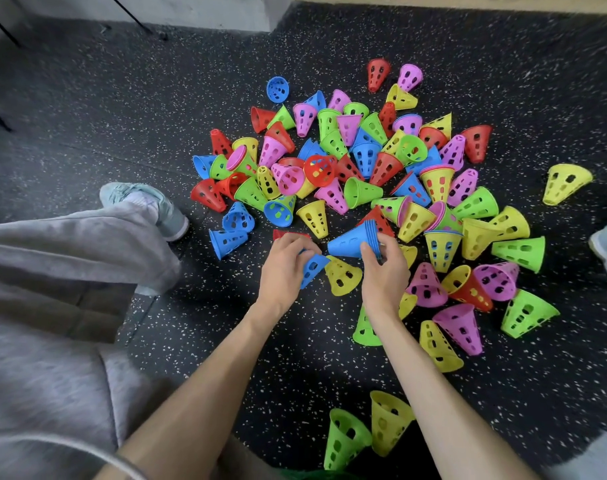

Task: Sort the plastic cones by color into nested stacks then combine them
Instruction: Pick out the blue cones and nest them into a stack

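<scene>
Meanwhile, the right hand [381, 268] clasped a nested blue stack [355, 241]; at nine o'clock, the left hand [288, 265] pinched a blue cone [313, 268]. Speckled black floor [156, 116] lay beneath.

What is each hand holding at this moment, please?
Left hand: grips a single blue cone.
Right hand: grips a nested blue stack.

Black rubber floor [312, 341] flecked with pale chips, filling most of the frame. Pale wall [205, 8] along the top edge. Thin dark furniture legs [128, 13] at upper left.
</scene>
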Demonstrator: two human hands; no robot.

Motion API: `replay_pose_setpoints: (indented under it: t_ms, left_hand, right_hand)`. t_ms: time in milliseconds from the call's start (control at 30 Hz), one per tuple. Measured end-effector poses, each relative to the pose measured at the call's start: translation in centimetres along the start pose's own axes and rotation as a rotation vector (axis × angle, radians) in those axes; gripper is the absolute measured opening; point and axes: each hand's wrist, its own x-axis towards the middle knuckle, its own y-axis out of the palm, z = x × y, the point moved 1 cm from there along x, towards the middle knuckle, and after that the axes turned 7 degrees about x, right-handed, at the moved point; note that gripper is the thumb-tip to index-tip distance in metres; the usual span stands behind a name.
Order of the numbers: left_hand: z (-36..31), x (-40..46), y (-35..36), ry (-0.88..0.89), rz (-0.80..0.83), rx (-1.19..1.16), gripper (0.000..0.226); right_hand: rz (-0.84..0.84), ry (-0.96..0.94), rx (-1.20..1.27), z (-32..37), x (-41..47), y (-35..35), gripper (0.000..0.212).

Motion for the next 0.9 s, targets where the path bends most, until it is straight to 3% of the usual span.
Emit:
replay_pose_setpoints:
  t_ms: [200,600,733,900]
  left_hand:
    - [-0.1,-0.6,0.6,-0.023,0.013,-0.058,0.018]
    - [-1.9,0.2,0.5,0.018,-0.057,-0.104,0.017]
    - [-1.9,0.5,0.7,0.0,-0.035,-0.174,0.012]
    - [-1.8,0.4,0.5,-0.148,0.017,-0.269,0.028]
  right_hand:
    - [0.193,-0.018,-0.079,-0.4,-0.4,0.4,0.012]
    - [0.348,-0.023,-0.097,-0.5,-0.6,0.7,0.015]
    - [0.344,-0.028,-0.06,-0.2,-0.8,0.6,0.017]
    - [0.324,-0.036,-0.036,0.4,-0.9,0.6,0.016]
